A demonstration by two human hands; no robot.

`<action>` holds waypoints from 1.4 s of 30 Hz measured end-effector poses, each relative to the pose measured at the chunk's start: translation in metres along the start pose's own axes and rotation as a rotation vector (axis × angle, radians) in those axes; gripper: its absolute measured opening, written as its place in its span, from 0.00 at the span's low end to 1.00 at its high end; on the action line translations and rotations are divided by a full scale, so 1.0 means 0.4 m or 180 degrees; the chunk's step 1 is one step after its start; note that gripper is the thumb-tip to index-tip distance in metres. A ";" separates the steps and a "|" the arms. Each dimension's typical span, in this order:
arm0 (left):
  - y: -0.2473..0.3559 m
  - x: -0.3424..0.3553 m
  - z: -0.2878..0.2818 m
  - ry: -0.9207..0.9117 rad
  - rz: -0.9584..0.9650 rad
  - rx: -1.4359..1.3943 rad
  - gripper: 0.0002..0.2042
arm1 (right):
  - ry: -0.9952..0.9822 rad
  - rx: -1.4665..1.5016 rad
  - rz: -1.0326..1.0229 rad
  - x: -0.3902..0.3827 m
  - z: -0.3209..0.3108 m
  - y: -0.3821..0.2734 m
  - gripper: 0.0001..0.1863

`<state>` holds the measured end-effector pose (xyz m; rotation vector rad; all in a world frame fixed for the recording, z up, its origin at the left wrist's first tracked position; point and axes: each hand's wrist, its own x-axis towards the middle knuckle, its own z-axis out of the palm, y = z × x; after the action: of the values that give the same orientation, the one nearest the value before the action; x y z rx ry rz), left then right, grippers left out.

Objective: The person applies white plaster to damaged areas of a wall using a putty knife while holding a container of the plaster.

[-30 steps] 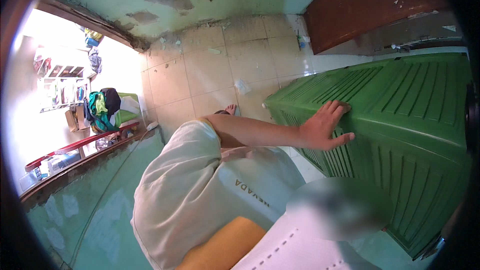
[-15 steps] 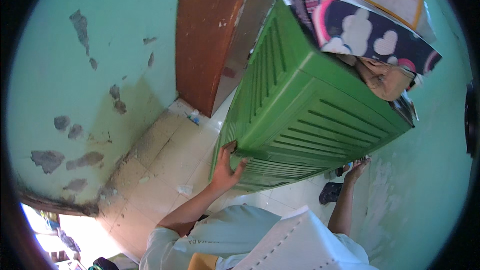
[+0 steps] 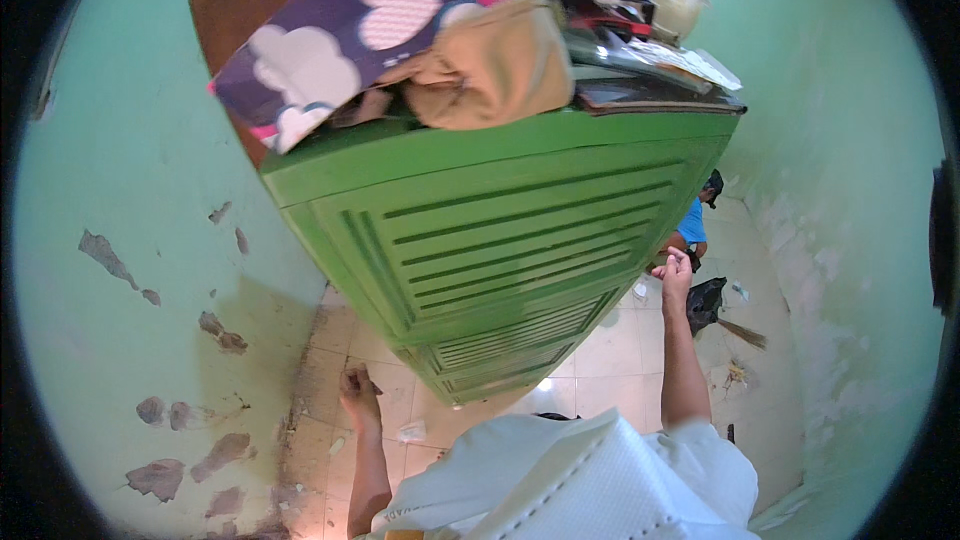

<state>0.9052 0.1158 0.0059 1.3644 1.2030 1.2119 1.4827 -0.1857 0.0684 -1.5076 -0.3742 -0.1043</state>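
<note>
A tall green plastic cabinet (image 3: 520, 230) with ribbed panels stands in front of me. At its right edge is my right hand (image 3: 677, 278), fingers bent against the side. My left hand (image 3: 360, 398) hangs low, left of the cabinet's lower part and apart from it. Its fingers are curled, and I see nothing in them. On the cabinet's top lie a dark box or board with heart and cloud prints (image 3: 400, 10), a tan cloth bag (image 3: 495, 65), a dark flat folder (image 3: 650, 95) and a tub with a pale lid (image 3: 675, 5).
Behind the cabinet's right side a person in blue (image 3: 692, 225) is low to the floor. Near them lie a black plastic bag (image 3: 706, 302) and a broom's bristles (image 3: 742, 333). A brown wooden cupboard (image 3: 240, 10) stands behind left. The left wall (image 3: 130, 170) has peeled patches.
My left hand has come off the cabinet's edge and dropped left. The cabinet now faces me more squarely and appears further left. The person, bag and broom have come into view.
</note>
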 end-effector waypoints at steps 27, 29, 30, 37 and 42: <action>-0.012 -0.369 0.242 0.1248 -0.1118 -0.0566 0.09 | -0.2785 -0.0344 -0.1218 0.969 0.194 -0.998 0.30; -0.018 -0.394 0.200 0.1275 -0.1082 -0.0610 0.09 | -0.2989 -0.0281 -0.1621 1.000 0.225 -0.970 0.32; -0.027 -0.417 0.178 0.1365 -0.1134 -0.0603 0.10 | -0.2984 -0.0316 -0.1915 0.972 0.259 -0.970 0.32; -0.047 -0.390 0.139 0.1175 -0.1223 -0.0638 0.13 | -0.3070 -0.0161 -0.0645 1.115 0.234 -1.024 0.36; -0.083 -0.397 0.084 0.1058 -0.1282 -0.0597 0.14 | -0.2657 -0.0259 -0.0595 1.026 0.303 -1.047 0.37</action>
<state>0.9296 -0.0399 -0.0453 0.7523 1.4682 1.2470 1.7222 -0.0293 0.5944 -1.5398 -1.1877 0.3821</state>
